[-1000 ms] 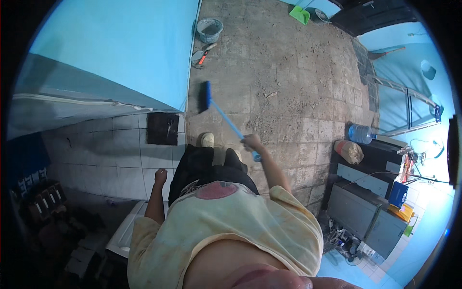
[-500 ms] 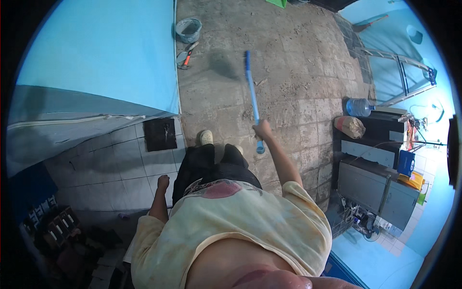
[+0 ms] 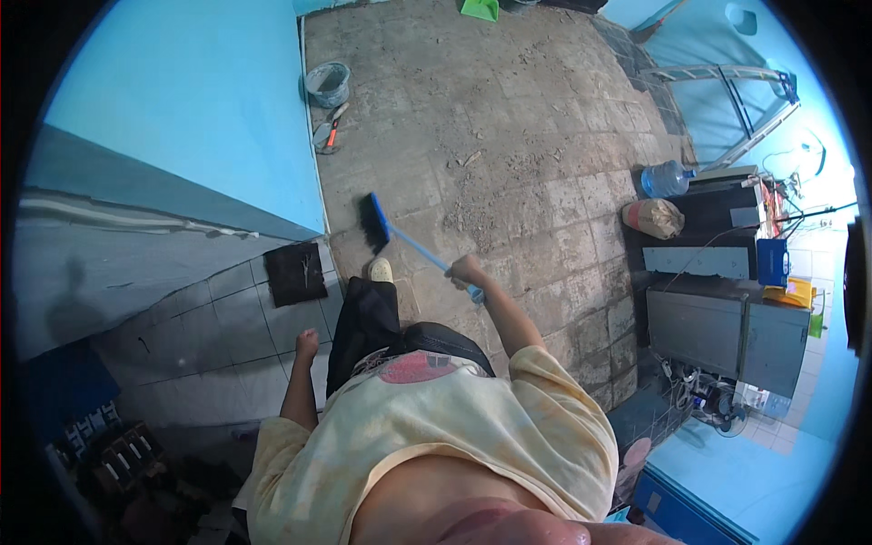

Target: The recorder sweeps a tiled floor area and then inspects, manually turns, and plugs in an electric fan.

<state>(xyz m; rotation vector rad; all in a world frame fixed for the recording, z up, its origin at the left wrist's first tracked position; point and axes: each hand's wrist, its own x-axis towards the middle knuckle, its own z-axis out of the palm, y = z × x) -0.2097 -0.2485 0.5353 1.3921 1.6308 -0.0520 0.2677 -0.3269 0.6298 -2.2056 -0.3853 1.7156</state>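
R hand [image 3: 467,270] grips blue broom [image 3: 420,250] near its end; L hand [image 3: 307,343] curled, nothing visible in it. Brush [image 3: 380,218] just swung back near L shoe [image 3: 381,270], so debris [image 3: 472,158] lies off its R.

Premises are consistent with a room of a home in mid-renovation: beyond the right hand's fingers [image 3: 458,274] extends a worn, dusty floor [image 3: 545,100] scattered with debris [image 3: 470,213], with a grime-coated bucket [image 3: 328,84] and an orange-handled tool [image 3: 333,136] ahead and to their left, a green dustpan [image 3: 480,9] far ahead, and a ladder [image 3: 737,102] well ahead to their right. Domestic use is indicated to their right by a large water bottle [image 3: 665,179], a grey two-door appliance resembling a fridge [image 3: 695,331] and a fan [image 3: 727,413], and to their left by white tiling [image 3: 238,341] and a light-blue wall [image 3: 200,109].
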